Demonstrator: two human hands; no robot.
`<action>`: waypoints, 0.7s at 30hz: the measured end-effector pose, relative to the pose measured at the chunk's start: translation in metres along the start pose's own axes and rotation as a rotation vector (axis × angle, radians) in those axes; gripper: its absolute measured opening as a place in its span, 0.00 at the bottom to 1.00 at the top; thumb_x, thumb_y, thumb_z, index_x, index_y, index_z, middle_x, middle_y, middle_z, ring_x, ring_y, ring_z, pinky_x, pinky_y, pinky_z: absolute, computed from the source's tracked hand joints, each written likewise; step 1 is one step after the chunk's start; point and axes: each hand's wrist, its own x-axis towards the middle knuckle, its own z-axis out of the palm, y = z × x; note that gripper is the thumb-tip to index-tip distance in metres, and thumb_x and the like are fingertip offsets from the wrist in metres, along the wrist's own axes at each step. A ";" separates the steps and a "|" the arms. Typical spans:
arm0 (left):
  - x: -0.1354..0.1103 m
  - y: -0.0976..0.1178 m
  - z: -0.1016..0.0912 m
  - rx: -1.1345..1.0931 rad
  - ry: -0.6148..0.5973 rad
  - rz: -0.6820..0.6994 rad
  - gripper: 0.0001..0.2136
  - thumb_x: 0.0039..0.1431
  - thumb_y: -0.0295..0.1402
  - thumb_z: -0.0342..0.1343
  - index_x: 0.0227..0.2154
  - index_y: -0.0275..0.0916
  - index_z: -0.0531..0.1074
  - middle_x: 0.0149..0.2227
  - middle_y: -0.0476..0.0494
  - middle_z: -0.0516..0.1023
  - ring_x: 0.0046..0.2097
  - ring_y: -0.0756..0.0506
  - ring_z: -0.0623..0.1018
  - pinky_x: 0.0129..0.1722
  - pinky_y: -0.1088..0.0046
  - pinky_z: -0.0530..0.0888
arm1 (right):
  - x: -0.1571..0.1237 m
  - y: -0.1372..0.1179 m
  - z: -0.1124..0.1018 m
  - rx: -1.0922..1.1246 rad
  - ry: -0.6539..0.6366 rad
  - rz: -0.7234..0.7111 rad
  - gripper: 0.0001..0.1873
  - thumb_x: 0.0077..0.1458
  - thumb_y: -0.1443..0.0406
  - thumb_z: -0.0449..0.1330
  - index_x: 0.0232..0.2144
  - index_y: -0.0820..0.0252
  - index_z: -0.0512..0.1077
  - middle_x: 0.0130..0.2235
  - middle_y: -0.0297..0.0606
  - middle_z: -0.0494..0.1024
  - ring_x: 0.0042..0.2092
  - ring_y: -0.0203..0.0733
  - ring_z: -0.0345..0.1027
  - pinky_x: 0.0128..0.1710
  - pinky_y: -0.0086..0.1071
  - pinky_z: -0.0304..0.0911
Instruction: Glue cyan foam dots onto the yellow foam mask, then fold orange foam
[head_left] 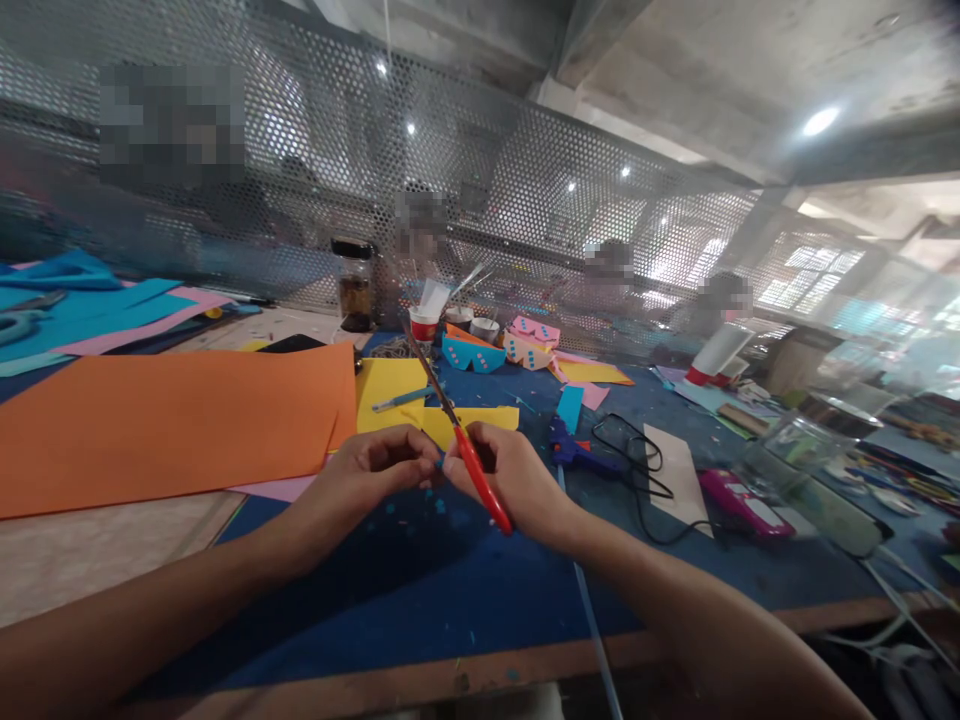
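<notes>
Near the middle of the blue work surface, my right hand (517, 478) is closed around a pair of red-handled scissors (474, 462). The dark blades point up and away to the left. Fingertip to fingertip with it, my left hand (382, 465) is closed in a pinch. A speck of blue shows between the two hands, too small to name. Just beyond my fingers lie a folded yellow sheet (487, 418) and a light-blue craft knife (405, 400). Small blue scraps (431, 500) are scattered under my hands.
Large orange sheets (172, 420) spread to the left. A blue glue gun (581, 450) with a black cord lies to the right, near a glass jar (802, 440) and a pink device (746, 503). Decorated paper pieces (472, 353) stand at the back before a perforated metal screen (480, 130).
</notes>
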 end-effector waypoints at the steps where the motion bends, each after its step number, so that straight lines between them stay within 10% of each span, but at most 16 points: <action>1: 0.000 0.000 -0.001 -0.005 -0.015 -0.004 0.08 0.53 0.39 0.68 0.31 0.40 0.81 0.30 0.46 0.82 0.35 0.44 0.79 0.38 0.71 0.73 | 0.000 0.001 0.000 0.000 -0.003 0.002 0.12 0.53 0.60 0.71 0.35 0.59 0.74 0.30 0.30 0.75 0.31 0.36 0.66 0.30 0.27 0.61; 21: 0.001 0.002 -0.002 0.102 -0.044 -0.018 0.13 0.54 0.45 0.69 0.28 0.40 0.81 0.29 0.45 0.82 0.34 0.43 0.79 0.36 0.70 0.74 | -0.002 0.002 -0.002 -0.025 -0.028 0.020 0.13 0.52 0.60 0.71 0.34 0.61 0.75 0.31 0.32 0.77 0.31 0.36 0.66 0.30 0.28 0.60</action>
